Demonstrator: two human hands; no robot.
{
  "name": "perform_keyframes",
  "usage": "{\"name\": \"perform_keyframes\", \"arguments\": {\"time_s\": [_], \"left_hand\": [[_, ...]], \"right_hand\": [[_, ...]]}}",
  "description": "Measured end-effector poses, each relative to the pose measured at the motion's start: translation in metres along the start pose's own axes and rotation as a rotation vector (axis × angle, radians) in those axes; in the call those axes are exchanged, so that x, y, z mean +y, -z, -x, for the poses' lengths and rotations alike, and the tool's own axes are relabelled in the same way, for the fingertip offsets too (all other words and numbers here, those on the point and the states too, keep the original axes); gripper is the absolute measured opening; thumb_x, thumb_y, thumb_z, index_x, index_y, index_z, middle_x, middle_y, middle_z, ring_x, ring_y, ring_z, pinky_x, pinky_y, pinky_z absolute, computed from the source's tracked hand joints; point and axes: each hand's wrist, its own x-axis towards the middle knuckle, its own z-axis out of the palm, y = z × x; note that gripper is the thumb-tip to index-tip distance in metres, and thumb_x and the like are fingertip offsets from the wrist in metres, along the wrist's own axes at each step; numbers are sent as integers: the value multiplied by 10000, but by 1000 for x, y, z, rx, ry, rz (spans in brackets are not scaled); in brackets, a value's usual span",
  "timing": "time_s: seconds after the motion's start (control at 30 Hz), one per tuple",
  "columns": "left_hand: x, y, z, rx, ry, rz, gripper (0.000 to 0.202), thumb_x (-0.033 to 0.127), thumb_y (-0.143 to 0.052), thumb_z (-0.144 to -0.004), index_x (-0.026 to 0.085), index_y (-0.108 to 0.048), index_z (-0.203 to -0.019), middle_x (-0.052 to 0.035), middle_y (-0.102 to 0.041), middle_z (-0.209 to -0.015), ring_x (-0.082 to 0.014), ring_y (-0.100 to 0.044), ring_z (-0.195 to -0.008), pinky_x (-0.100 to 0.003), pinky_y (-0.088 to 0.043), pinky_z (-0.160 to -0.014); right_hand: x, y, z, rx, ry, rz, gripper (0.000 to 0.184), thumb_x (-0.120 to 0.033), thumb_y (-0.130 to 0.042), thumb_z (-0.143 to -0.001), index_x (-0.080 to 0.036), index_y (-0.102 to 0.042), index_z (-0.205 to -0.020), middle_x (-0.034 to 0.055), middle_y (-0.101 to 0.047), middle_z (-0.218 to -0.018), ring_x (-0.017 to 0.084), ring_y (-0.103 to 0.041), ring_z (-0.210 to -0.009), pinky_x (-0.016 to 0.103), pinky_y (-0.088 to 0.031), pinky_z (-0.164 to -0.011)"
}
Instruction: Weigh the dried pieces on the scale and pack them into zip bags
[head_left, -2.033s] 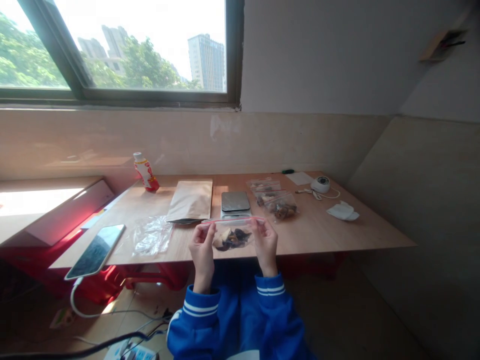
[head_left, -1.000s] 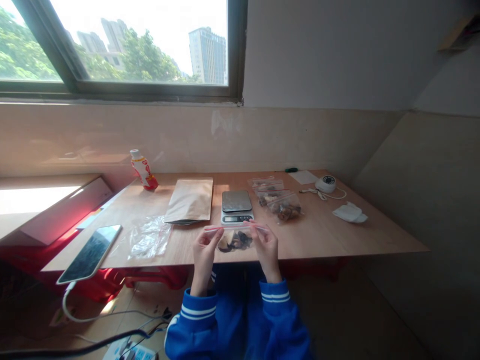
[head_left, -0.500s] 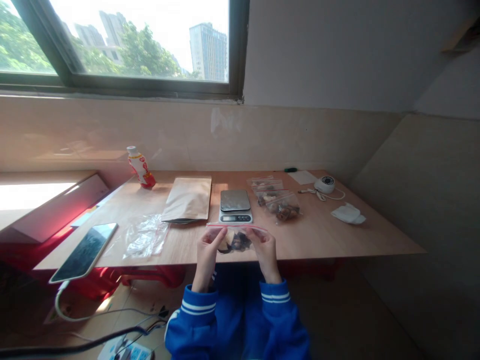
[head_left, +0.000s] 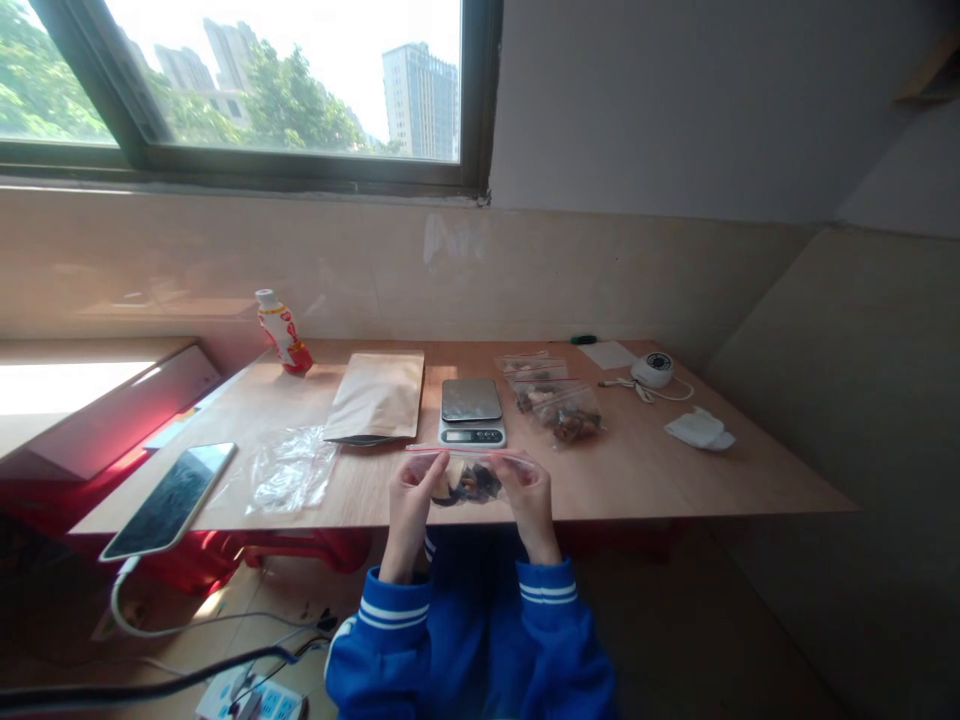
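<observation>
Clear zip bag [head_left: 472, 484] is being held out between two hands over the near middle of the worktop [head_left: 637, 480], just to the near side of a digital scale [head_left: 471, 402]; whether its base is touching the wood, I cannot tell. Inside, dark and pale dried-looking pieces are lying in a loose heap; a red line is running along the top strip. Left hand [head_left: 409, 505]: thumb and fingers pinching the strip's left end. Right hand [head_left: 531, 502]: fingers pinching the right end likewise.

Right of the scale, filled bags [head_left: 576, 424] are overlapping, brown and pale pieces showing through, red-lined tops facing far. Left of the scale, a kraft pouch [head_left: 381, 398] is lying flat, mouth facing near, its inside hidden. Farther left, crumpled clear plastic [head_left: 292, 470] is catching the light.

At far left a bottle [head_left: 283, 337] is standing, its white upper part carrying red marks too small to read. The scale's display [head_left: 460, 437] is facing near, its figures likewise too small.
</observation>
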Motion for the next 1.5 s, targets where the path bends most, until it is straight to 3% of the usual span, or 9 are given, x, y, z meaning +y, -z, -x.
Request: {"name": "perform_keyframes", "arguments": {"time_s": [0.23,0.37,0.67,0.93,1.1,1.17,1.5], "left_hand": [[-8,3,-2,-89,16,34,275,357,-762,-676,169,-713,-870,-53,-734,-831,-200,-683,-792,-305,-534,-742],[-7,-1,-1,-145,34,9,300,351,-761,-680,161,-715,-908,-75,-741,-870,-217,-689,-832,-327,-532,-779],[0,-4,2,-143,74,-68,258,383,-727,-708,133,-720,-768,-54,-721,-710,-168,-672,-678,-258,-534,-648],[-1,-8,6,8,80,-98,302,422,-742,-674,124,-705,-709,-15,-653,-572,-141,-611,-509,-243,-519,-472],[0,-5,6,-142,113,-77,311,424,-725,-695,117,-705,-741,-29,-664,-598,-131,-610,-520,-228,-507,-487],[0,-5,6,-147,121,-77,309,411,-741,-680,118,-700,-768,-28,-667,-607,-127,-612,-527,-213,-493,-480],[-7,-5,5,-155,130,-71,271,378,-747,-684,119,-672,-706,24,-570,-492,-76,-521,-437,-172,-419,-422]], "right_hand": [[10,7,-3,-109,-110,-120,248,-393,-696,-764,-197,-717,-914,42,-742,-810,205,-697,-757,337,-565,-721],[10,5,-2,-100,-85,-53,214,-369,-708,-757,-186,-726,-866,45,-747,-840,215,-696,-801,340,-562,-752],[9,0,-2,-10,-40,63,208,-363,-706,-755,-161,-713,-805,50,-741,-778,208,-693,-754,309,-561,-705],[7,-5,1,47,6,72,215,-377,-686,-771,-163,-691,-794,44,-729,-740,188,-684,-699,284,-556,-652],[5,-1,-1,-95,-37,-26,233,-373,-659,-802,-185,-699,-933,62,-748,-930,211,-699,-859,318,-560,-767],[5,0,-2,-126,-42,-18,259,-378,-654,-808,-192,-697,-983,60,-746,-953,216,-697,-892,330,-555,-800],[9,-8,-2,-98,-42,26,199,-366,-699,-764,-175,-721,-814,46,-750,-814,216,-705,-787,322,-569,-754]]}}
